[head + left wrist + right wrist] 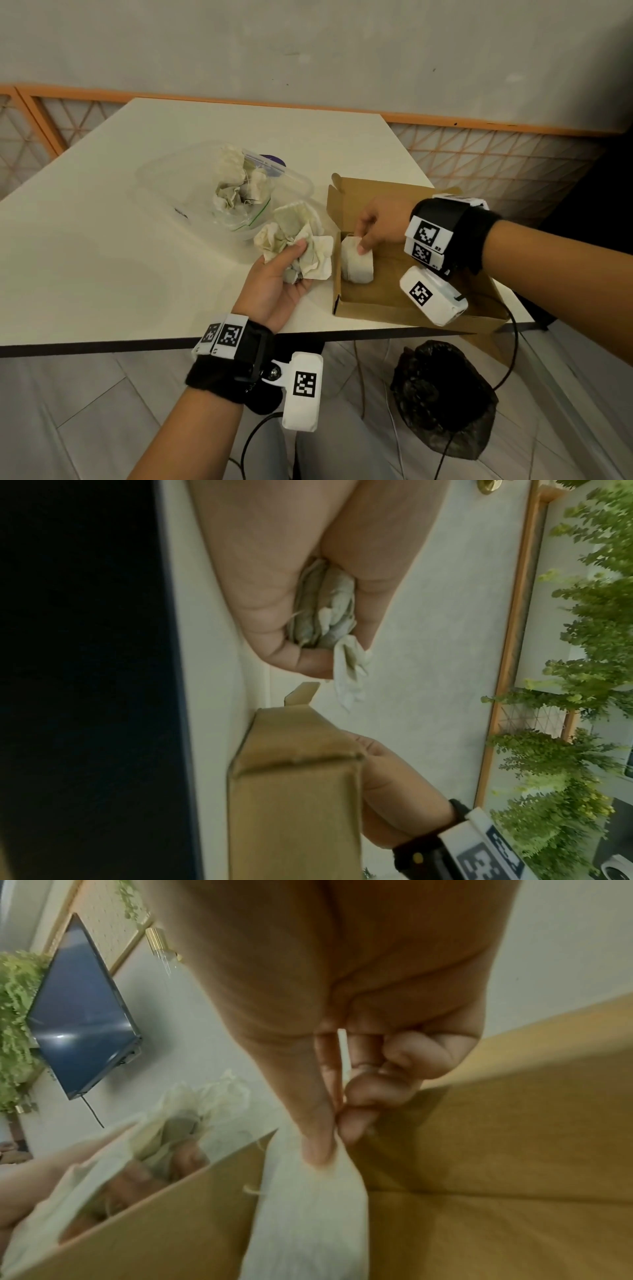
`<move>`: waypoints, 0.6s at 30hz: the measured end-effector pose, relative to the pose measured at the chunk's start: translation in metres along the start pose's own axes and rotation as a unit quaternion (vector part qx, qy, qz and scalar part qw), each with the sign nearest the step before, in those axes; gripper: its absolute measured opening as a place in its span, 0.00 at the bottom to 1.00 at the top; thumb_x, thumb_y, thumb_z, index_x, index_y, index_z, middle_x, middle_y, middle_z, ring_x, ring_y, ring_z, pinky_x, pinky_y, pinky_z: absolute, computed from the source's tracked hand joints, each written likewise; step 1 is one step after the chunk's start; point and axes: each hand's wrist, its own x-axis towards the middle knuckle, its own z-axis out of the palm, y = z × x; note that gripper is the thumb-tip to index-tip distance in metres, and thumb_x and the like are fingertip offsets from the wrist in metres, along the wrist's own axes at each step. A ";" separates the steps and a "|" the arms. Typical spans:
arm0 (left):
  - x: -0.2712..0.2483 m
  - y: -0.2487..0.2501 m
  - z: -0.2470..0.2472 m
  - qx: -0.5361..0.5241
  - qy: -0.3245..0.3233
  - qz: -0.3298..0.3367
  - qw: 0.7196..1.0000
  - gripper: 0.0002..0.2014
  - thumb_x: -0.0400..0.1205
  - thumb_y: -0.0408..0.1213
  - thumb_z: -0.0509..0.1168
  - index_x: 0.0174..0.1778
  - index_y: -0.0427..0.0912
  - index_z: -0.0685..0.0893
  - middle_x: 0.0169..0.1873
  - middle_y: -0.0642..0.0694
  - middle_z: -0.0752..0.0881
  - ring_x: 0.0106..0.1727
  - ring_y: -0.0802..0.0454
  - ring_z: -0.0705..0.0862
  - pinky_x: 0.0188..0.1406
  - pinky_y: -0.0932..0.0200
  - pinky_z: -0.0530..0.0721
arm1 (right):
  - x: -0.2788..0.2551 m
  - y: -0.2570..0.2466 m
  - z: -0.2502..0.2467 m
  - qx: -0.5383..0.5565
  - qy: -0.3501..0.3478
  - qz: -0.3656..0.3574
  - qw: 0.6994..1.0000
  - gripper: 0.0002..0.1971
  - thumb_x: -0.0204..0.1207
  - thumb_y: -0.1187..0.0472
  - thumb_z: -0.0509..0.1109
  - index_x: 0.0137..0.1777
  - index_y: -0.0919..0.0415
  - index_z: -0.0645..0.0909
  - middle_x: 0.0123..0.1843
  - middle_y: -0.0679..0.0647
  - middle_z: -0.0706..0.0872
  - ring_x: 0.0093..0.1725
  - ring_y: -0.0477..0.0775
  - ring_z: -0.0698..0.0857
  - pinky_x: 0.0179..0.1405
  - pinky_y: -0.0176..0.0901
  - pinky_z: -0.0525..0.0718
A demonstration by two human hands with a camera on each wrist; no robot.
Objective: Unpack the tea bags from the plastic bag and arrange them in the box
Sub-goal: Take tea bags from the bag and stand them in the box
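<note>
An open brown cardboard box (404,305) lies on the white table at the right. Inside its near-left corner stand a few pale tea bags (356,263). My right hand (368,236) pinches the top of a tea bag (308,1204) between thumb and forefinger, inside the box (496,1150). My left hand (291,263) grips a crumpled bunch of tea bags (298,240) just left of the box; the bunch of tea bags (325,610) is squeezed in the palm, with the box (294,777) below it. A clear plastic bag (239,192) with more tea bags lies behind.
A clear plastic tub (164,185) lies under the bag on the table (102,240). The table's front edge runs just below my left wrist. A black bag (442,397) and cables lie on the floor below. An orange lattice railing (496,161) stands behind the table.
</note>
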 end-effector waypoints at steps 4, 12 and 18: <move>-0.001 0.001 0.000 -0.004 -0.010 0.001 1.000 0.16 0.79 0.30 0.63 0.62 0.37 0.80 0.47 0.43 0.90 0.46 0.51 0.90 0.43 0.57 0.90 | 0.001 0.001 -0.001 0.024 0.068 0.000 0.997 0.09 0.68 0.62 0.78 0.41 0.56 0.78 0.32 0.45 0.77 0.33 0.42 0.74 0.31 0.35 0.69; 0.000 0.000 0.000 -0.009 -0.016 0.007 1.000 0.15 0.74 0.31 0.65 0.57 0.38 0.82 0.45 0.44 0.91 0.45 0.52 0.90 0.40 0.59 0.89 | -0.015 0.006 -0.016 0.131 -0.007 -0.007 0.991 0.05 0.68 0.65 0.77 0.42 0.62 0.84 0.33 0.56 0.87 0.35 0.50 0.83 0.50 0.43 0.81; -0.001 -0.001 0.000 -0.008 -0.015 0.010 1.000 0.16 0.74 0.32 0.66 0.58 0.38 0.82 0.45 0.43 0.91 0.45 0.52 0.90 0.42 0.57 0.90 | -0.010 0.001 -0.013 0.119 -0.050 0.004 0.992 0.05 0.67 0.65 0.78 0.41 0.63 0.86 0.32 0.56 0.87 0.32 0.48 0.83 0.36 0.35 0.79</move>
